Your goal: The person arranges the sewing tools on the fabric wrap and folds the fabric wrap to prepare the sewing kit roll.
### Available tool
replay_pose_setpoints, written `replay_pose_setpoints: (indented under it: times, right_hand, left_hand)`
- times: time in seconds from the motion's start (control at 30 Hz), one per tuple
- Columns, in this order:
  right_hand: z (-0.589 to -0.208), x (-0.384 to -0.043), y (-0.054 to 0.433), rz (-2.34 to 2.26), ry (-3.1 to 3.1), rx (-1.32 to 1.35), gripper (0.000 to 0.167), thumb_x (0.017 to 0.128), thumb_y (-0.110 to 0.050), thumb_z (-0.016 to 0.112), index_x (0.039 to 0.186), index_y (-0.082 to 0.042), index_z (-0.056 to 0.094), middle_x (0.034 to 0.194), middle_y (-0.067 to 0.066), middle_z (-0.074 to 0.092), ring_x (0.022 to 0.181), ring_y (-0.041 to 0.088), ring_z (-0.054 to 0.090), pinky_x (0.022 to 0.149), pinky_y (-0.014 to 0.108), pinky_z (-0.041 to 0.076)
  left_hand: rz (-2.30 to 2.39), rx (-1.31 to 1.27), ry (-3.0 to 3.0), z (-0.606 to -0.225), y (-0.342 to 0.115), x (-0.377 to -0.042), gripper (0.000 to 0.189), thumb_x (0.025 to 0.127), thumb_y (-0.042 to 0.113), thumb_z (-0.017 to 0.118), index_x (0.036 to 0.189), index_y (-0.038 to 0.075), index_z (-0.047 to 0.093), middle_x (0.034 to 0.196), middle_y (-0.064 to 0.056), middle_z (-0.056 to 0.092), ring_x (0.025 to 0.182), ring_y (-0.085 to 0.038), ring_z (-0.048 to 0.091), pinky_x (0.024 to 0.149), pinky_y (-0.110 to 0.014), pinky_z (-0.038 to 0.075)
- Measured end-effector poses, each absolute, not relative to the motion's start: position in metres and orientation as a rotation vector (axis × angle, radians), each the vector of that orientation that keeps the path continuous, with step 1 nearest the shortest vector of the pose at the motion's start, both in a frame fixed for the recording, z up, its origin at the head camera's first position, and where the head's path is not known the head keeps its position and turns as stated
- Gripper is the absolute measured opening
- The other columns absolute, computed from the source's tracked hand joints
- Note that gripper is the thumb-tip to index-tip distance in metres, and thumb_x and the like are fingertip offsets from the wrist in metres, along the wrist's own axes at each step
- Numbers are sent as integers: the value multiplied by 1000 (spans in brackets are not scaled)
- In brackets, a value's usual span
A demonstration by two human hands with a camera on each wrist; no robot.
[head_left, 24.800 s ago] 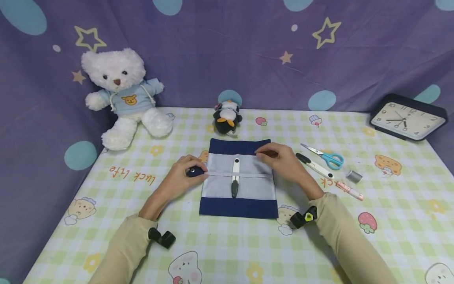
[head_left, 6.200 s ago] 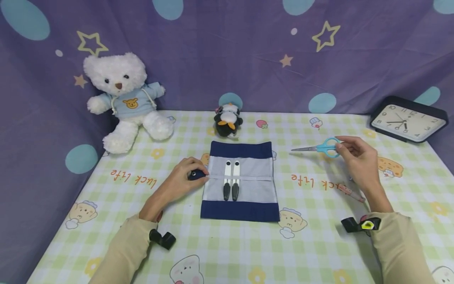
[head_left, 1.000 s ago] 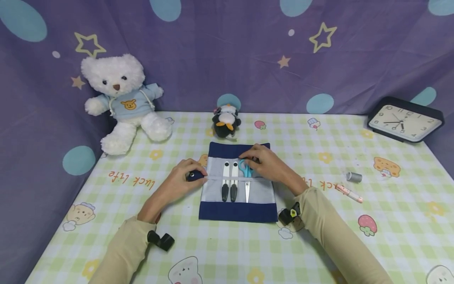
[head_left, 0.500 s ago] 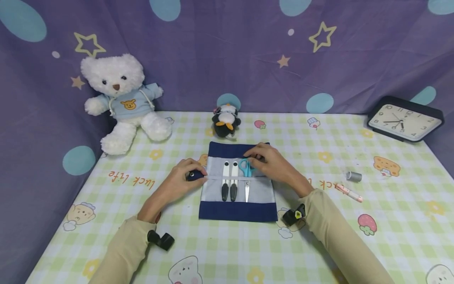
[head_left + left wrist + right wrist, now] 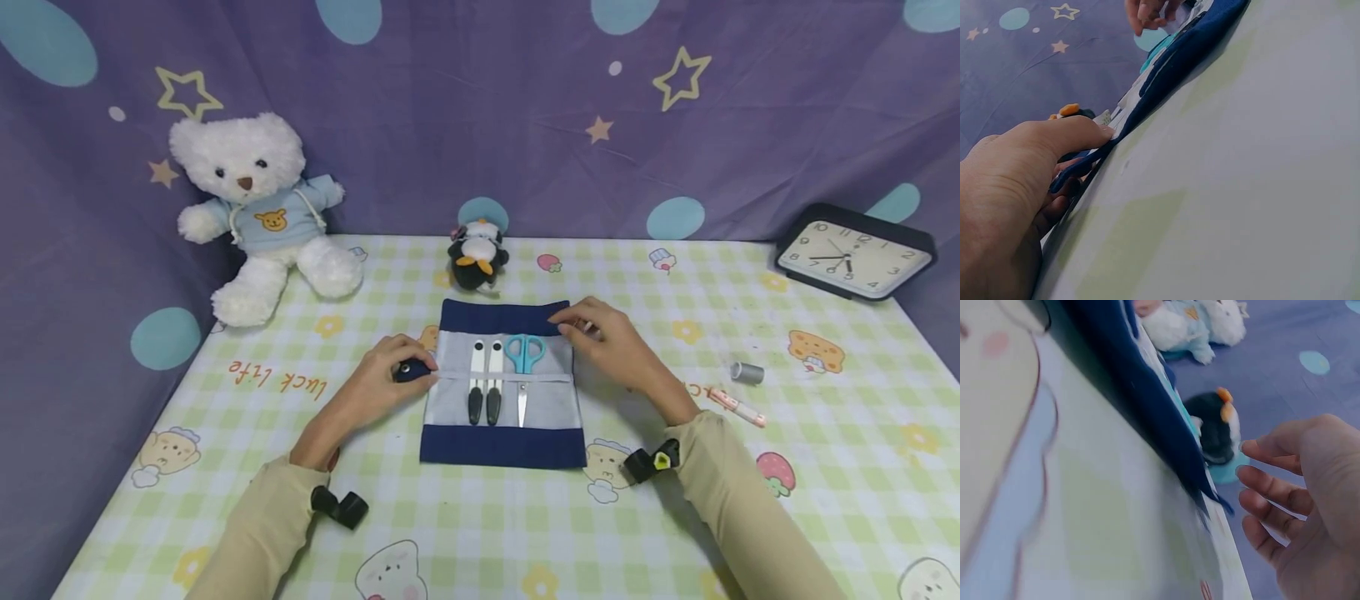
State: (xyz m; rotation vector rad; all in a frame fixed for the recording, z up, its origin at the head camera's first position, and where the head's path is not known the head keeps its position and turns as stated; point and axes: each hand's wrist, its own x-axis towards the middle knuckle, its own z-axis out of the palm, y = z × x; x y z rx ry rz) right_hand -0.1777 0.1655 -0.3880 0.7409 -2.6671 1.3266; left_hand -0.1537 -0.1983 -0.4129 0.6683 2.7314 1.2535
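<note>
A navy cloth roll (image 5: 502, 447) with a pale grey lining lies unrolled mid-table. Under its thin elastic band (image 5: 555, 377) sit two slim white tools (image 5: 477, 367) with black ends, and beside them turquoise-handled scissors (image 5: 524, 357), blades toward the person. My left hand (image 5: 382, 373) pinches the roll's left edge at its snap tab (image 5: 412, 370); the left wrist view has the thumb on top and fingers beneath the cloth (image 5: 1166, 75). My right hand (image 5: 613, 343) is over the roll's upper right corner, its fingers loosely bent and holding nothing, apart from the cloth in the right wrist view.
Right of the roll lie a grey thread spool (image 5: 747, 372) and a pink-and-white pen-like stick (image 5: 738, 408). Behind it sits a penguin plush (image 5: 478, 254). A white teddy bear (image 5: 258, 200) sits back left, a black-framed clock (image 5: 855, 252) back right, before a purple curtain (image 5: 450, 108).
My right hand has let go of the scissors, now under the elastic, and moved right to the roll's corner. Earlier, the second white tool also came under the band. My left hand stays put.
</note>
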Motion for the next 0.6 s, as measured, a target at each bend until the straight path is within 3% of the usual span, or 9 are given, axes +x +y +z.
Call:
replay_pose_setpoints:
  times: [0.23,0.5,0.6]
  right_hand:
    - [-387,-167,208,1258,-2594,616,18,103,-5,63,116,-2,75,102,7,70,87,16,61,79,30,50]
    - [-387,-145,268,1203,-2614,360,23,107,-14,59,123,-4,73,114,12,68,97,0,56,84,19,42]
    - [-388,-136,292,1185,-2629,256,25,107,-16,59,125,-4,72,116,7,67,99,-3,55,84,15,40]
  left_hand:
    - [1244,680,2730,-411,-197,-153,10,95,27,78,103,21,75,115,0,62,114,-27,52,92,-50,44]
    - [1225,708,2739,-406,-197,-154,10,95,23,79,103,18,76,114,0,63,114,-27,55,97,-50,44]
    - [1204,743,2769,-404,-196,-155,13,94,20,79,105,15,76,113,-1,63,112,-26,54,97,-49,42]
